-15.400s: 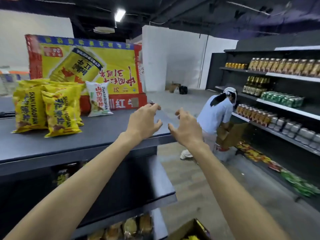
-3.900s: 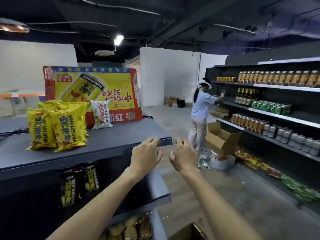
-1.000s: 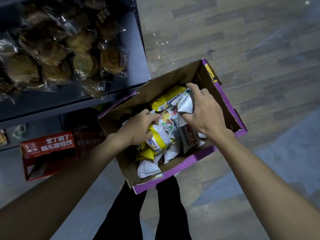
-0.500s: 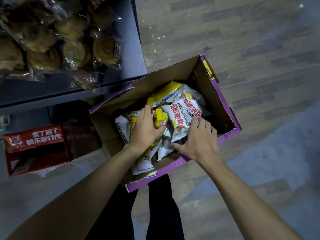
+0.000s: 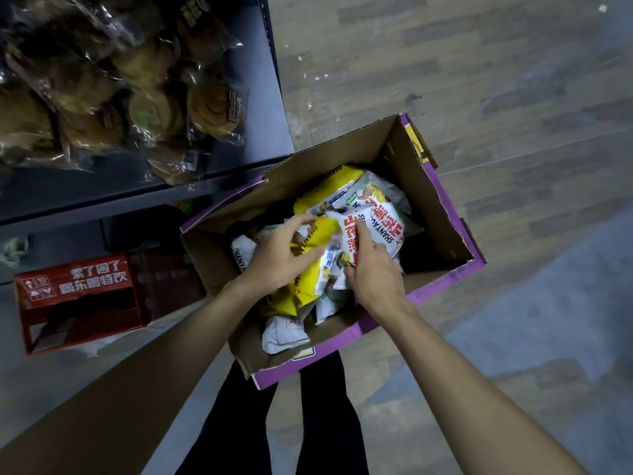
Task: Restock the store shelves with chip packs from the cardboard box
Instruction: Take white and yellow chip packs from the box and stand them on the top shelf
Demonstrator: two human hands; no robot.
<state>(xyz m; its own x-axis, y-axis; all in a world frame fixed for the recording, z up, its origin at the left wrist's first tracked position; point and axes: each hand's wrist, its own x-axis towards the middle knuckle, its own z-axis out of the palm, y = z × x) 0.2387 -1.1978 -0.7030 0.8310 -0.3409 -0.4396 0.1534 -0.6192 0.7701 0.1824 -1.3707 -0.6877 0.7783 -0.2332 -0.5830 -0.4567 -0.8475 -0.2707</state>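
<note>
Both hands have shifted within the cardboard box [image 5: 442,214] since half a second ago: the left hand [image 5: 277,258], then laid flat on the packs, now curls its fingers around the crinkled top of a yellow chip pack [image 5: 318,234], and the right hand [image 5: 373,275] has slid up onto a white chip pack [image 5: 380,221], thumb and fingers pinching its lower edge.

That white pack is glossy foil with big red characters and black lettering along one side. The yellow one has a serrated black-striped seal. More packs, yellow and white, lie jumbled beneath and around them, puffy and creased, filling the near half of the box; another yellow pack [image 5: 329,186] lies at the far side.

Plain brown corrugated board forms the inside of the box, purple print covers its outside, and its flaps stand open. It sits on the wood-grain plank floor [image 5: 479,63], just beside a dark metal shelf [image 5: 270,97] holding round brown pastries [image 5: 212,108] in clear crinkly wrappers. A red carton [image 5: 75,296] with white characters lies under the shelf. Black trouser legs [image 5: 325,423] show below the box.
</note>
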